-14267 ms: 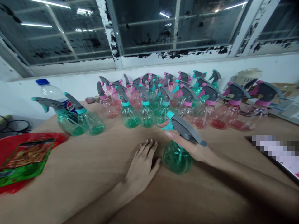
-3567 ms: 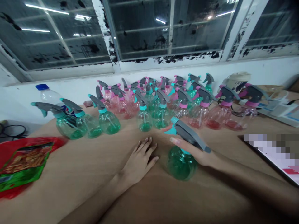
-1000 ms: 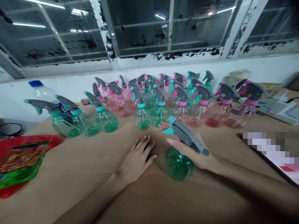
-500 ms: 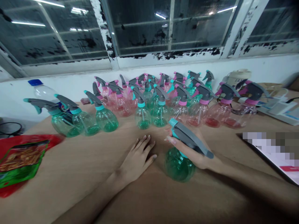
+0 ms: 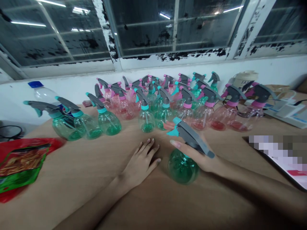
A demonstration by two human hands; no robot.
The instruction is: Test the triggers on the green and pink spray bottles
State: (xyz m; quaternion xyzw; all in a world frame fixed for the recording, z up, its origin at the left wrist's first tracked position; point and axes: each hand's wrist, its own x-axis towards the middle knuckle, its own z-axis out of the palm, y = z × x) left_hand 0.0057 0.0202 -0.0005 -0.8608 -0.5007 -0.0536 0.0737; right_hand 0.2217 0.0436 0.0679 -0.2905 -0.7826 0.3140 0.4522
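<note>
"The right hand (image 5: 200,156) grips the green bottle (image 5: 183,169) up high. Why?"

"Probably for the trigger (image 5: 174,131), though the hand hides the neck."

"And the left hand (image 5: 141,164)?"

"Flat on the table (image 5: 146,209) beside the bottle, perhaps bracing; other bottles (image 5: 109,124) stand behind, presumably out of the way."

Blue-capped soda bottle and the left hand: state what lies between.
In the head view, three green spray bottles stand nearest the soda bottle; past them, bare wooden tabletop runs to the left hand.
</note>
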